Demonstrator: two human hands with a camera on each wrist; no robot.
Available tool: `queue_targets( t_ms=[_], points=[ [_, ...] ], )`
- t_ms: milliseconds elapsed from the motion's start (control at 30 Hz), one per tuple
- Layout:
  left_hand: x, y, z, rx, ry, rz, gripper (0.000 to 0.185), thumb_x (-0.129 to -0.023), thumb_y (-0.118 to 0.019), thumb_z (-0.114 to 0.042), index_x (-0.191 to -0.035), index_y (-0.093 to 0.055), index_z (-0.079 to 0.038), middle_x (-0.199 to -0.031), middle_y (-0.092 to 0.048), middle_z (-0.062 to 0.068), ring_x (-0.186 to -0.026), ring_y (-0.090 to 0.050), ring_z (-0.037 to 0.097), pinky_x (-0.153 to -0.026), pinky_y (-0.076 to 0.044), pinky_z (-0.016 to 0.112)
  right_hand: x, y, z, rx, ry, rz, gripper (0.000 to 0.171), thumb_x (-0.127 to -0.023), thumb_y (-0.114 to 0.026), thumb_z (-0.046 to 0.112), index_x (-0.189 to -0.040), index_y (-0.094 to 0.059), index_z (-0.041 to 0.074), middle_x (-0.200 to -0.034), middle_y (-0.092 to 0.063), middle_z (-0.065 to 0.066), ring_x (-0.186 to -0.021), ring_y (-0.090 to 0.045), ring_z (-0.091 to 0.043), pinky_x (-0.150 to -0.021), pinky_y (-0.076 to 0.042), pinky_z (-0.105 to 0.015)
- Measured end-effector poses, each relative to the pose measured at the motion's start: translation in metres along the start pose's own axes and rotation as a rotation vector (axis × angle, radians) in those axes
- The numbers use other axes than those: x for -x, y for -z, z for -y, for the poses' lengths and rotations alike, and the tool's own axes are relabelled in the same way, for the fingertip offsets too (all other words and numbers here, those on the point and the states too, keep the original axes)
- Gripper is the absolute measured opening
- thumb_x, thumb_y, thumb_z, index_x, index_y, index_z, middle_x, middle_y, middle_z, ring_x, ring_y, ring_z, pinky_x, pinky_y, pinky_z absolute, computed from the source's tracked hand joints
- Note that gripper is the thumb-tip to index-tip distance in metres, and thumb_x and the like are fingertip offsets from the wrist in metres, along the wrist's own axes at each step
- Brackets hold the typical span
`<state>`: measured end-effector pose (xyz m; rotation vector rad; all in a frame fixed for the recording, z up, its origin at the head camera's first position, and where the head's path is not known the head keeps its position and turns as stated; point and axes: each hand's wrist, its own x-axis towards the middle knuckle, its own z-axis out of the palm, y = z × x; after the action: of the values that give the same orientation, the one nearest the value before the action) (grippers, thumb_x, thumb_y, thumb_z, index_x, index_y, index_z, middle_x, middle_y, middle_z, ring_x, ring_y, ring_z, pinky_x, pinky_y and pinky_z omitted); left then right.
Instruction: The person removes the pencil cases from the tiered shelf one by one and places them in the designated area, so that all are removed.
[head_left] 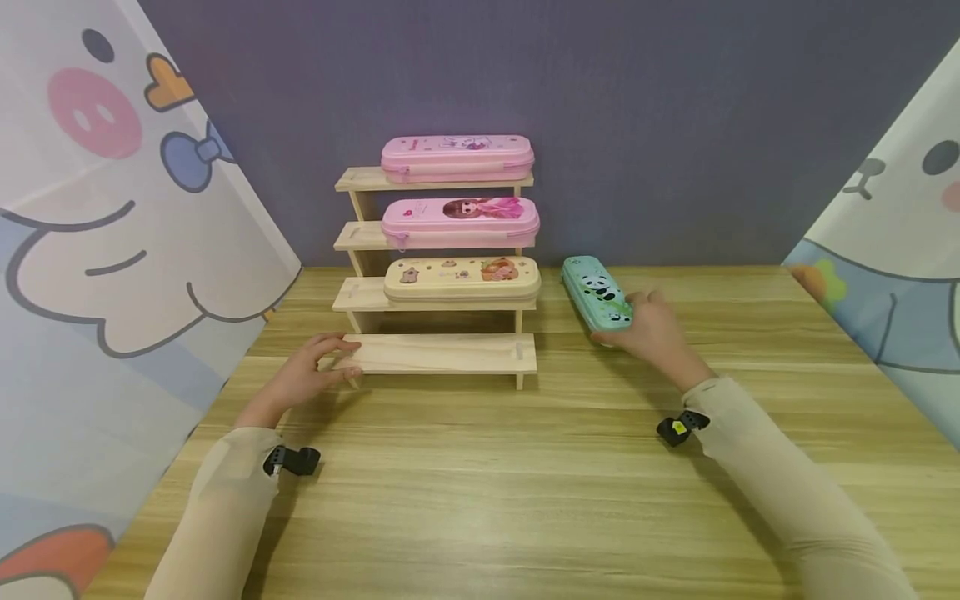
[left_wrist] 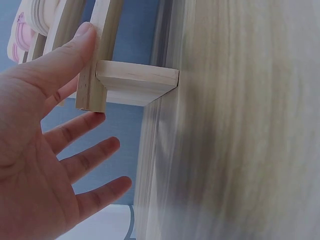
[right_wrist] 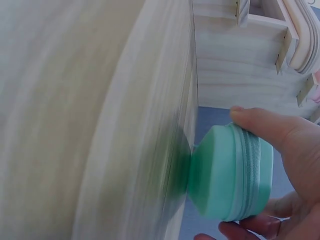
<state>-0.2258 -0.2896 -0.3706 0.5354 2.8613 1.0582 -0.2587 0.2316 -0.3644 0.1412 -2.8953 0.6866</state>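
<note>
A mint-green pencil case (head_left: 596,292) with a panda print lies slanted to the right of a stepped wooden display rack (head_left: 442,354). My right hand (head_left: 648,333) grips the near end of this case. In the right wrist view, thumb and fingers hold opposite sides of the case (right_wrist: 232,172), across its zipper; whether its underside touches the table cannot be told. My left hand (head_left: 311,371) pinches the left end of the rack's lowest shelf between thumb and index finger. The left wrist view shows the other fingers (left_wrist: 92,157) spread beside the shelf end.
On the three upper steps sit a pink case (head_left: 457,158), a second pink case (head_left: 461,222) with a doll print, and a cream case (head_left: 462,280). Everything stands on a wood-grain table (head_left: 480,483). A dark wall (head_left: 637,125) rises behind, with cartoon-printed panels at both sides.
</note>
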Motion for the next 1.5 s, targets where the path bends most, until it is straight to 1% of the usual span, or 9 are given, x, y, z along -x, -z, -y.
queue_targets(
  t_ms=[167, 433, 667, 867, 1067, 1200, 1300, 1367, 1500],
  points=[
    [0.0, 0.0, 0.001, 0.003, 0.006, 0.0, 0.05, -0.093, -0.073, -0.022, -0.134, -0.058, 0.001, -0.149, -0.033, 0.032, -0.136, -0.028, 0.054, -0.106, -0.024, 0.072, 0.001, -0.003, 0.008, 0.0, -0.004, 0.042, 0.095, -0.073, -0.085, 0.042, -0.128, -0.042, -0.024, -0.115, -0.047, -0.038, -0.096, -0.049, -0.042, -0.084, -0.048, -0.056],
    [0.001, -0.001, 0.001, 0.002, 0.0, -0.009, 0.049, -0.093, -0.073, -0.021, -0.133, -0.059, 0.002, -0.148, -0.034, 0.033, -0.136, -0.029, 0.054, -0.106, -0.024, 0.072, 0.0, -0.014, 0.012, 0.004, -0.063, 0.148, 0.092, -0.071, -0.086, 0.043, -0.122, -0.037, -0.016, -0.109, -0.044, -0.032, -0.091, -0.049, -0.039, -0.076, -0.049, -0.052],
    [0.0, 0.0, 0.0, -0.004, 0.007, -0.004, 0.049, -0.093, -0.073, -0.022, -0.134, -0.058, 0.001, -0.148, -0.033, 0.033, -0.136, -0.029, 0.054, -0.106, -0.024, 0.072, 0.0, -0.013, 0.01, -0.027, -0.082, 0.207, 0.094, -0.071, -0.087, 0.042, -0.126, -0.034, -0.013, -0.112, -0.043, -0.031, -0.094, -0.05, -0.04, -0.082, -0.048, -0.055],
    [0.0, 0.0, 0.0, 0.0, 0.013, -0.003, 0.05, -0.093, -0.073, -0.023, -0.135, -0.058, 0.001, -0.149, -0.033, 0.033, -0.137, -0.028, 0.054, -0.106, -0.024, 0.072, 0.002, -0.006, 0.005, -0.066, -0.04, 0.27, 0.095, -0.075, -0.086, 0.038, -0.132, -0.032, -0.016, -0.115, -0.043, -0.029, -0.099, -0.048, -0.039, -0.087, -0.046, -0.055],
    [0.001, 0.0, 0.0, 0.006, 0.011, -0.004, 0.05, -0.094, -0.072, -0.023, -0.135, -0.058, 0.001, -0.149, -0.033, 0.032, -0.136, -0.028, 0.055, -0.105, -0.025, 0.073, 0.004, 0.006, 0.001, -0.084, 0.019, 0.325, 0.093, -0.081, -0.081, 0.036, -0.136, -0.032, -0.021, -0.124, -0.047, -0.038, -0.111, -0.05, -0.046, -0.098, -0.042, -0.06],
    [0.001, 0.0, -0.001, 0.005, 0.015, -0.002, 0.05, -0.094, -0.072, -0.024, -0.135, -0.058, 0.0, -0.149, -0.033, 0.032, -0.137, -0.028, 0.054, -0.105, -0.025, 0.073, 0.004, 0.016, -0.001, -0.082, 0.046, 0.375, 0.095, -0.082, -0.079, 0.038, -0.139, -0.032, -0.022, -0.105, -0.058, -0.029, -0.092, -0.058, -0.037, -0.079, -0.051, -0.048],
    [0.001, -0.001, -0.001, 0.008, 0.019, 0.0, 0.05, -0.094, -0.072, -0.025, -0.135, -0.058, 0.0, -0.15, -0.033, 0.031, -0.137, -0.027, 0.054, -0.104, -0.026, 0.072, 0.003, 0.023, -0.001, -0.083, 0.047, 0.408, 0.093, -0.083, -0.078, 0.038, -0.14, -0.034, -0.021, -0.092, -0.06, -0.02, -0.081, -0.058, -0.028, -0.066, -0.049, -0.039],
    [0.001, -0.001, -0.001, 0.01, 0.018, 0.0, 0.05, -0.094, -0.072, -0.024, -0.135, -0.058, 0.0, -0.15, -0.033, 0.031, -0.137, -0.027, 0.054, -0.104, -0.027, 0.072, 0.003, 0.028, -0.001, -0.092, 0.044, 0.419, 0.091, -0.084, -0.077, 0.038, -0.14, -0.034, -0.02, -0.096, -0.061, -0.022, -0.085, -0.059, -0.03, -0.068, -0.05, -0.039],
    [0.001, -0.001, 0.0, 0.017, 0.013, -0.001, 0.05, -0.094, -0.072, -0.023, -0.135, -0.058, 0.001, -0.149, -0.033, 0.032, -0.137, -0.027, 0.055, -0.103, -0.028, 0.073, 0.002, 0.038, 0.0, -0.117, 0.045, 0.409, 0.089, -0.086, -0.076, 0.037, -0.141, -0.033, -0.018, -0.107, -0.059, -0.031, -0.095, -0.06, -0.039, -0.077, -0.051, -0.048]
  ],
)
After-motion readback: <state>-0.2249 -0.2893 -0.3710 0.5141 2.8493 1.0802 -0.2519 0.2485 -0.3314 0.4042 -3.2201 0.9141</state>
